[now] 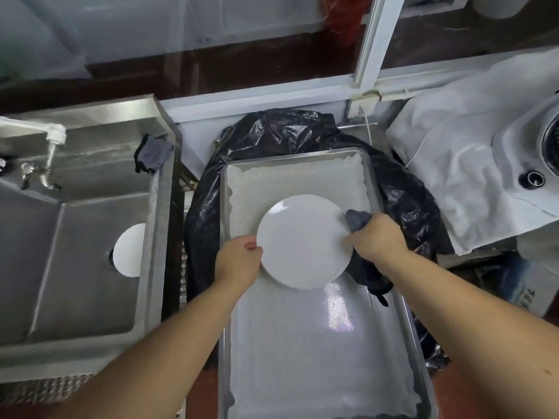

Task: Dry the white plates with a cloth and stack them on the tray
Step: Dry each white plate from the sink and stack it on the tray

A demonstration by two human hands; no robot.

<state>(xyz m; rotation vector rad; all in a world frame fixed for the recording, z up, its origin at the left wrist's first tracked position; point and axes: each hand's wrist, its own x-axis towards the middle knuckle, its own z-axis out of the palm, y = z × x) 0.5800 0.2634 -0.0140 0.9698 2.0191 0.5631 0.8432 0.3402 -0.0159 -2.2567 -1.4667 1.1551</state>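
A round white plate [302, 241] is held over the metal tray [405, 322], which is lined with a pale mesh cloth. My left hand [239, 261] grips the plate's left rim, thumb on top. My right hand [376, 235] grips a dark grey cloth [357, 219] against the plate's right rim; the rest of the cloth hangs down below the hand. Another white plate [130, 249] lies in the steel sink at the left, partly hidden by the sink's wall.
The steel sink [75, 267] with a tap [45, 170] fills the left side; a grey rag [154, 152] hangs on its far rim. A black plastic bag [281, 134] lies under the tray. A white-covered appliance [484, 164] stands at the right.
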